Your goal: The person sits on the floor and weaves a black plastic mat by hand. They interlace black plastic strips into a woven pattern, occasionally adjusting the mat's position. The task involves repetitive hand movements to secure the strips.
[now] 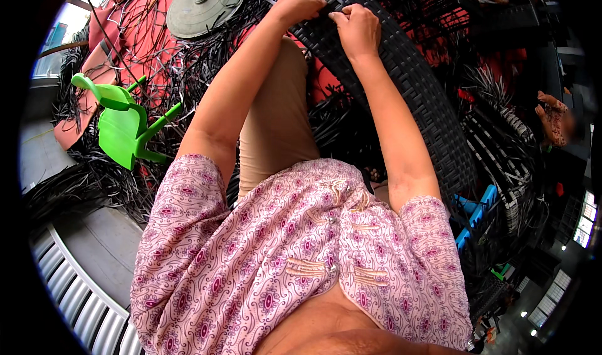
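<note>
Head view shows both hands on a black woven panel [414, 104] that curves across the lap. Left hand [300, 4] curls closed on the panel's top edge; right hand [357, 30], just beside it, pinches the weave. Left of the panel lie loose strips [94, 179] and a green chair [125, 126].

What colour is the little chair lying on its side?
Bright green; the plastic chair shows best in the head view.

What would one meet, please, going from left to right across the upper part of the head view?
Green plastic chair → grey round base → left hand → right hand → dark woven wicker panel → another person's hand.
</note>
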The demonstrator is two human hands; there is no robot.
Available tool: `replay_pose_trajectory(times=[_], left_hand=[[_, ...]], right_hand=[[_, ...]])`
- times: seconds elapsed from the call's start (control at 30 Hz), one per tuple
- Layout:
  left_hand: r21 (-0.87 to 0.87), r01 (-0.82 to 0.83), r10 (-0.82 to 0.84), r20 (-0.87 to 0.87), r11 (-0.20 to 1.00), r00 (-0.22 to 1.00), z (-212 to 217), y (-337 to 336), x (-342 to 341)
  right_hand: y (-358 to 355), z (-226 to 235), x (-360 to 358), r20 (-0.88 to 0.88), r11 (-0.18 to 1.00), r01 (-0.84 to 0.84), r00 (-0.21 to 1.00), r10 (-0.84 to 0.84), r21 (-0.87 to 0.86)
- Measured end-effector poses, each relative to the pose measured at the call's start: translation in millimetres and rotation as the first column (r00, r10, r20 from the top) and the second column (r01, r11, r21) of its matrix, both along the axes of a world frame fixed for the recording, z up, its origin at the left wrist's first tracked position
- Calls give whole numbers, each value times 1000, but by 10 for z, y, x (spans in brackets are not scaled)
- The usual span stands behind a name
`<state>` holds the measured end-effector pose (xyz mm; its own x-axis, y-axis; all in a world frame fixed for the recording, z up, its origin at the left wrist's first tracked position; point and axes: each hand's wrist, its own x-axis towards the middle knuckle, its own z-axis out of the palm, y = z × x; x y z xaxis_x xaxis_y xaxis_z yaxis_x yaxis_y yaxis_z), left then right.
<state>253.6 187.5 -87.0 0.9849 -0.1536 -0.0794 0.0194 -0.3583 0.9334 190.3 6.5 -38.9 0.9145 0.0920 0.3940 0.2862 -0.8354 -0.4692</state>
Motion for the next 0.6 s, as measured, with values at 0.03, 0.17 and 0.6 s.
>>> replay_pose_trajectory(times=[0.03,0.17,0.6], left_hand=[[-51,-72,71,-20,996,997,-62,70,17],[135,-203,155,302,970,941,188,7,-182],[-243,-243,273,99,939,957,811,-60,-434]], right_hand=[[35,16,-42,40,1000,0,999,0,14],[79,28,-89,151,999,26,988,-22,-26],[152,139,335,-93,726,-172,946,309,666]])
